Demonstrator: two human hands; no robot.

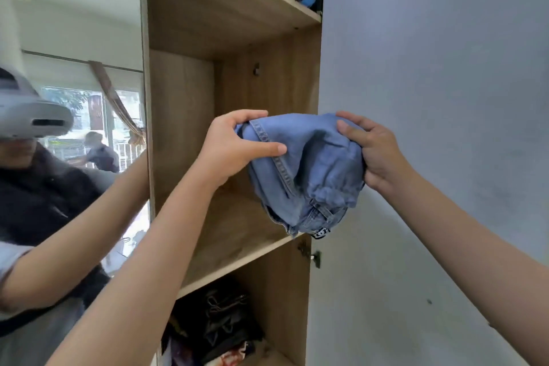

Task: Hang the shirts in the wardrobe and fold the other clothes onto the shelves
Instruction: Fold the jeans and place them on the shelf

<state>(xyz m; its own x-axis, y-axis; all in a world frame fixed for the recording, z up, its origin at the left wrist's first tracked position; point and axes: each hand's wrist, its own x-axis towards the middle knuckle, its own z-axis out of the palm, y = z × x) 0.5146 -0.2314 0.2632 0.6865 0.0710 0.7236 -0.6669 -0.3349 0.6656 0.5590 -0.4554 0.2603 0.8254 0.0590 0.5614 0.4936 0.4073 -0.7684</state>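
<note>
Both hands up w/ the folded light-blue denim jeans (pixel 306 169) held between them: left hand (pixel 234 145) pinches the left end, right hand (pixel 377 154) grips the right. Bundle hangs just above the bare middle wooden shelf (pixel 237 235), near its front right corner. Best keep it level, slide straight in, else the fold prob. slips.

head cam | faces forward, slightly up — close to wardrobe (pixel 231 232) shelves

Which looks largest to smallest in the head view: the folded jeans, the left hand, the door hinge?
1. folded jeans
2. left hand, though nearness to the camera may flatter it
3. door hinge, clearly smallest
</note>
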